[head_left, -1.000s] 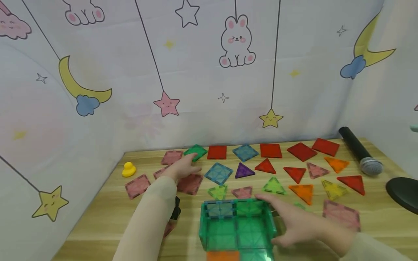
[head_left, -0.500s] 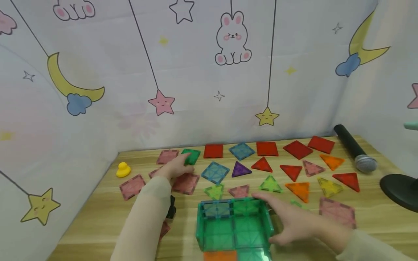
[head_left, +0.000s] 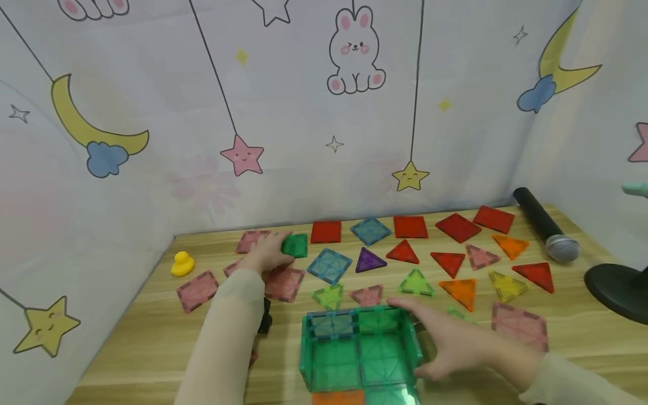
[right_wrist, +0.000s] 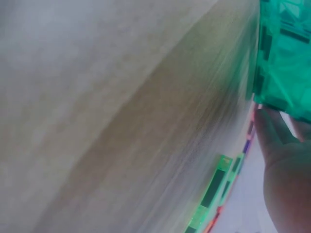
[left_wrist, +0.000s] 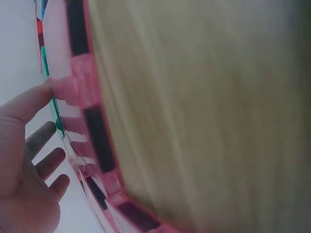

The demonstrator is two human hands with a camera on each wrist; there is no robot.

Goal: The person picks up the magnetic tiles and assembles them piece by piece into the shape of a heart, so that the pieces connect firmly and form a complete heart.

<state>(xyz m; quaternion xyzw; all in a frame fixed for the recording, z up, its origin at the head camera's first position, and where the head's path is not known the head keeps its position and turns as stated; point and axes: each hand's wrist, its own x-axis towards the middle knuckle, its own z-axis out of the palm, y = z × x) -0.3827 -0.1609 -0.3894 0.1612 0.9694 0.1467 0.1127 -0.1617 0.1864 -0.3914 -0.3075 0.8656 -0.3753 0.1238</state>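
Observation:
My left hand (head_left: 265,254) reaches to the back left of the table. A fingertip touches the edge of a flat green square magnetic tile (head_left: 295,246); in the left wrist view the tile (left_wrist: 57,116) shows edge-on and the other fingers (left_wrist: 51,162) are loosely spread. My right hand (head_left: 458,343) rests against the right wall of a low box of green magnetic tiles (head_left: 331,363). Its fingers and thumb are apart and fairly straight; in the right wrist view fingers (right_wrist: 269,128) touch the green wall (right_wrist: 286,73). The box has a blue tile in its back wall and an orange one in front.
Flat magnetic tiles lie spread behind the box, among them a red square (head_left: 325,232), a blue square (head_left: 329,265) and a purple triangle (head_left: 369,261). A yellow rubber duck (head_left: 182,263) sits at left. A microphone (head_left: 547,225) and a black round base (head_left: 615,292) are at right.
The green tile has turned from a diamond pose to nearly square with the back edge. My left hand has shifted slightly with it, and my right hand stays at the box.

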